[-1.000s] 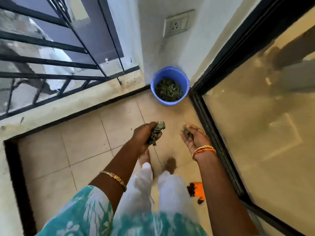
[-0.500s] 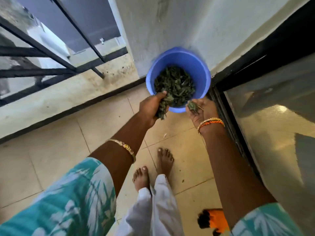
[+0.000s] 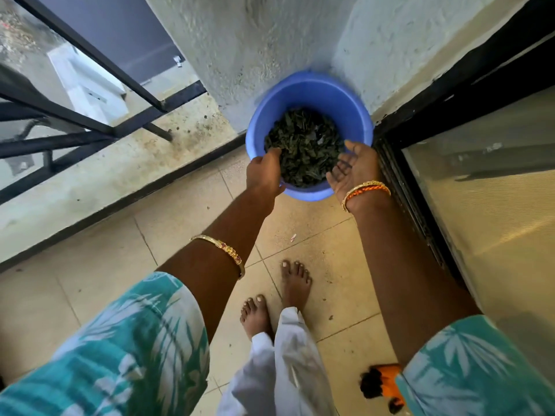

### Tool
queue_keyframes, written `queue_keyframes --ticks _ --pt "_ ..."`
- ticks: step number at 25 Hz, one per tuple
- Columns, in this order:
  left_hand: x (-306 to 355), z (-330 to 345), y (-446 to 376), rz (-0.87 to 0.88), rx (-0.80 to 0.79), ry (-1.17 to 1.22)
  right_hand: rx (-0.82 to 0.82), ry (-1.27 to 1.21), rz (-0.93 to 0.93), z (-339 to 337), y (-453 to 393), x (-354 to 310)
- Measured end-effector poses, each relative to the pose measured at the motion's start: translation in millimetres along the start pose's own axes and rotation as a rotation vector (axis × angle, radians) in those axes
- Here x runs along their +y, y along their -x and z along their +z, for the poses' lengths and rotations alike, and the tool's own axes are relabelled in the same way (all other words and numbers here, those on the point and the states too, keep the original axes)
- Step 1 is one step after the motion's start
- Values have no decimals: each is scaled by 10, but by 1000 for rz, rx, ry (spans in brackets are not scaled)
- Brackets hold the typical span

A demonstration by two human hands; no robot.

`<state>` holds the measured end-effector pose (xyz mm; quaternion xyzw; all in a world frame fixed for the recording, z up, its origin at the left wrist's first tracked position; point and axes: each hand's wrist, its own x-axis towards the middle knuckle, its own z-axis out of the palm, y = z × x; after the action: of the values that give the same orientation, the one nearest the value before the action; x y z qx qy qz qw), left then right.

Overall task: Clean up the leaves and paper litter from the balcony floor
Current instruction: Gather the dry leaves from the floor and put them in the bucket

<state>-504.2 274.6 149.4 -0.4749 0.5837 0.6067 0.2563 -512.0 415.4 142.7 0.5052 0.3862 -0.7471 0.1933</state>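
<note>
Leaves [image 3: 303, 147] fill the blue bucket [image 3: 312, 91] in the wall corner, and I see my left hand [image 3: 264, 174] dipping curled fingers over its near rim onto them, grip unclear, while my right hand [image 3: 354, 166] hovers palm-up, fingers spread and empty.
</note>
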Motion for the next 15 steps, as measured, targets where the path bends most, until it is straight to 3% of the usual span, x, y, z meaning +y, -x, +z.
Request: queue_keyframes --ticks 4,7,8,12,15 --pt "-138 -114 163 349 141 -497 185 148 -148 -61 119 -7" --pt "-290 -259 365 627 202 -875 527 278 -629 -133 392 129" --pt "-343 -301 443 702 207 -975 575 300 -755 -159 508 198" --pt "-606 -447 787 1019 144 -1319 540 421 -927 -359 917 590" --pt "-758 -621 1141 1090 42 -1509 603 733 -1012 -626 1261 960"
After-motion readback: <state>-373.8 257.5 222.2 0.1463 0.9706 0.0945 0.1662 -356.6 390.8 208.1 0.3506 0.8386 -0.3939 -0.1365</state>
